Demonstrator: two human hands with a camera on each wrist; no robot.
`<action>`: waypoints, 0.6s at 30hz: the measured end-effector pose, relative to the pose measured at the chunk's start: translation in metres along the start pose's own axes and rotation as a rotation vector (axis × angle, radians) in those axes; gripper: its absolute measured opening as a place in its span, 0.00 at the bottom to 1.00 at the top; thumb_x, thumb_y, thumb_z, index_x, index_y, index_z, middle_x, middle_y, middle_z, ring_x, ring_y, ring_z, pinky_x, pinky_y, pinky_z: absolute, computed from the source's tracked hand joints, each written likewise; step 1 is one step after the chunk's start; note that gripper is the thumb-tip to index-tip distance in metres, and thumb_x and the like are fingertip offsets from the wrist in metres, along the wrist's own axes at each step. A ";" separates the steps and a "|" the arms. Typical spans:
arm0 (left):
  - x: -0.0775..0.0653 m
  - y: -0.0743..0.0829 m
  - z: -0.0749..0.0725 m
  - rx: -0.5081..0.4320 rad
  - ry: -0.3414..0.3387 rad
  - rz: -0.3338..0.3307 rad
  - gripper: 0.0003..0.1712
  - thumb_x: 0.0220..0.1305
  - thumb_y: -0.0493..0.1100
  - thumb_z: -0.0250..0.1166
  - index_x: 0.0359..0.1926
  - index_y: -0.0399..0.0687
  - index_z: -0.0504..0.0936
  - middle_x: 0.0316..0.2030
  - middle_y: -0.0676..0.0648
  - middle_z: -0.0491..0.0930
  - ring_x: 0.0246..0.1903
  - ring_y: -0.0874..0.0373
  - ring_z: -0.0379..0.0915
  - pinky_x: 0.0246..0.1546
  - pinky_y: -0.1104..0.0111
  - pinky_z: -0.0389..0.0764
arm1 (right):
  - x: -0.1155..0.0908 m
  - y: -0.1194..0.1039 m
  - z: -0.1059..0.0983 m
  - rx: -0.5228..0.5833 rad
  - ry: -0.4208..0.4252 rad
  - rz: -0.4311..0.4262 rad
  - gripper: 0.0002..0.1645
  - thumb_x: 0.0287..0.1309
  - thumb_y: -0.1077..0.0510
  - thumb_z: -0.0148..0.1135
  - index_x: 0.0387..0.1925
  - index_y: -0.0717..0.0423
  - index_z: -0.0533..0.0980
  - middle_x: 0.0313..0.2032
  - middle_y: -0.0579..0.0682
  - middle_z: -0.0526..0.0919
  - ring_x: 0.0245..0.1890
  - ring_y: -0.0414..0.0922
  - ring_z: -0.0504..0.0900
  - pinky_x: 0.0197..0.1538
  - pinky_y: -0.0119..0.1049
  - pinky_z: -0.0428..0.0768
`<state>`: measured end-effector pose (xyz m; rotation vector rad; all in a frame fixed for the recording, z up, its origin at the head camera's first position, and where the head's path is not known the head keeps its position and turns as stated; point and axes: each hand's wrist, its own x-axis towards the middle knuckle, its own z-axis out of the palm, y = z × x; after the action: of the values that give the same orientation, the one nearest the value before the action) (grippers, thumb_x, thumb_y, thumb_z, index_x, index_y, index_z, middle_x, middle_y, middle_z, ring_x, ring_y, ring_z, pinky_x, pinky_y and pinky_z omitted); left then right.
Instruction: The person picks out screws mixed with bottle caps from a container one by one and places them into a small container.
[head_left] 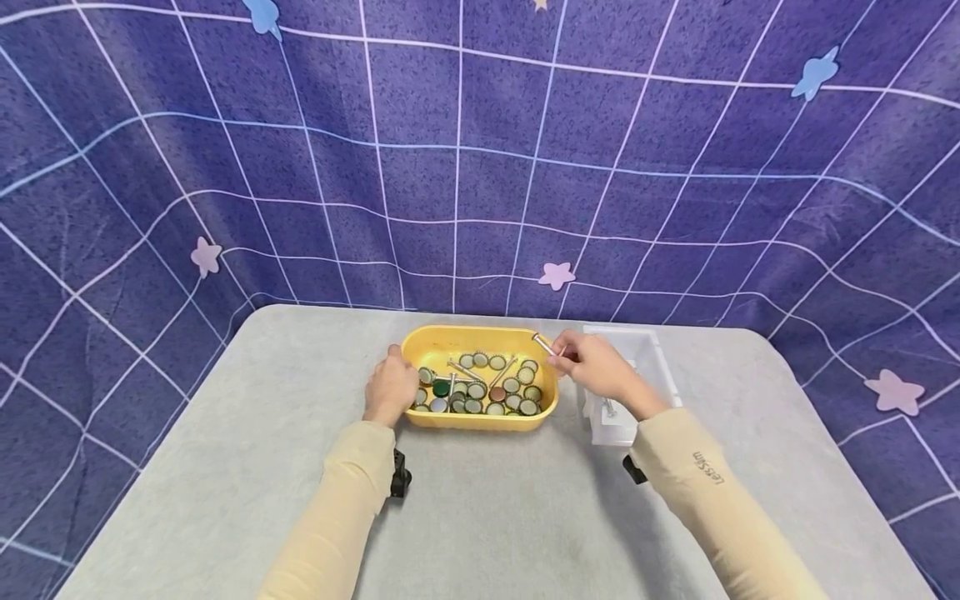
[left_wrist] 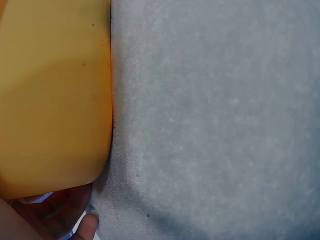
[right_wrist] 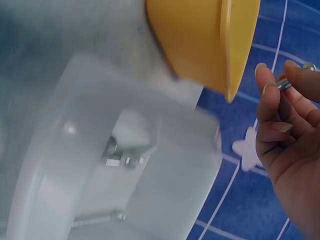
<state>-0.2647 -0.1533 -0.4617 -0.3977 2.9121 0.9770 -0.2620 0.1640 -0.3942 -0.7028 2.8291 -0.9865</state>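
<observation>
My right hand (head_left: pixel 598 365) pinches a silver bolt (head_left: pixel 543 343) between thumb and fingers, above the right end of a yellow tub (head_left: pixel 480 422). Its threaded shank shows between the fingertips in the right wrist view. At the tub's left end my left hand (head_left: pixel 392 387) grips the rim, and in the left wrist view its fingers (left_wrist: pixel 87 226) curl by the tub's end wall. Many bottle caps (head_left: pixel 476 389), mostly bottom up, lie inside the tub with several long bolts (head_left: pixel 502 372) among them.
Right of the tub stands a translucent white bin (head_left: pixel 618 435), partly hidden under my right forearm. Several bolts (right_wrist: pixel 125 159) lie on its floor. Both containers are on a grey table (head_left: pixel 480 517), near its back edge, where a purple curtain (head_left: pixel 420 192) hangs.
</observation>
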 end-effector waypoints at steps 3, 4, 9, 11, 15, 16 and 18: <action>0.000 0.000 0.001 0.002 0.000 0.004 0.22 0.71 0.44 0.44 0.61 0.38 0.63 0.52 0.32 0.78 0.53 0.35 0.76 0.55 0.43 0.75 | -0.005 0.008 -0.010 0.005 0.008 0.023 0.07 0.65 0.60 0.59 0.38 0.61 0.76 0.29 0.56 0.86 0.27 0.39 0.81 0.32 0.33 0.77; 0.000 0.000 0.001 0.003 -0.001 0.005 0.22 0.71 0.44 0.44 0.61 0.38 0.63 0.52 0.32 0.78 0.53 0.35 0.76 0.55 0.44 0.75 | -0.007 0.011 -0.013 0.007 0.010 0.030 0.07 0.65 0.60 0.59 0.38 0.62 0.75 0.29 0.57 0.86 0.27 0.40 0.82 0.32 0.33 0.77; 0.001 0.000 0.001 -0.001 -0.001 0.003 0.23 0.71 0.44 0.44 0.62 0.39 0.62 0.52 0.32 0.78 0.52 0.35 0.77 0.55 0.44 0.75 | -0.015 0.025 -0.030 -0.041 0.037 0.054 0.06 0.65 0.61 0.59 0.37 0.62 0.75 0.27 0.56 0.86 0.24 0.42 0.80 0.27 0.31 0.75; 0.001 -0.001 0.000 -0.003 0.000 0.002 0.23 0.71 0.44 0.44 0.62 0.39 0.62 0.51 0.32 0.78 0.52 0.35 0.77 0.55 0.44 0.75 | -0.019 0.031 -0.036 -0.090 0.047 0.066 0.06 0.64 0.61 0.60 0.35 0.61 0.75 0.25 0.55 0.86 0.21 0.40 0.78 0.25 0.31 0.74; 0.002 -0.001 0.001 -0.004 -0.001 0.003 0.22 0.71 0.44 0.44 0.61 0.39 0.63 0.51 0.33 0.78 0.52 0.35 0.77 0.55 0.44 0.75 | -0.028 0.043 -0.043 -0.148 0.031 0.082 0.05 0.63 0.62 0.60 0.33 0.62 0.75 0.23 0.54 0.85 0.19 0.36 0.76 0.25 0.31 0.75; 0.002 -0.001 0.001 -0.003 -0.002 0.004 0.22 0.71 0.44 0.44 0.61 0.39 0.63 0.51 0.33 0.78 0.52 0.35 0.77 0.55 0.44 0.75 | -0.030 0.046 -0.044 -0.158 0.026 0.084 0.05 0.62 0.63 0.60 0.33 0.62 0.75 0.23 0.53 0.85 0.19 0.36 0.76 0.26 0.31 0.75; 0.002 -0.001 0.002 -0.003 -0.001 0.004 0.21 0.71 0.44 0.44 0.60 0.39 0.64 0.51 0.33 0.78 0.52 0.35 0.77 0.55 0.44 0.75 | -0.033 0.051 -0.046 -0.167 0.009 0.096 0.05 0.62 0.63 0.60 0.33 0.63 0.75 0.22 0.53 0.85 0.20 0.36 0.77 0.27 0.32 0.75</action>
<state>-0.2667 -0.1535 -0.4640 -0.3914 2.9116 0.9823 -0.2622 0.2397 -0.3913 -0.5707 2.9464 -0.7485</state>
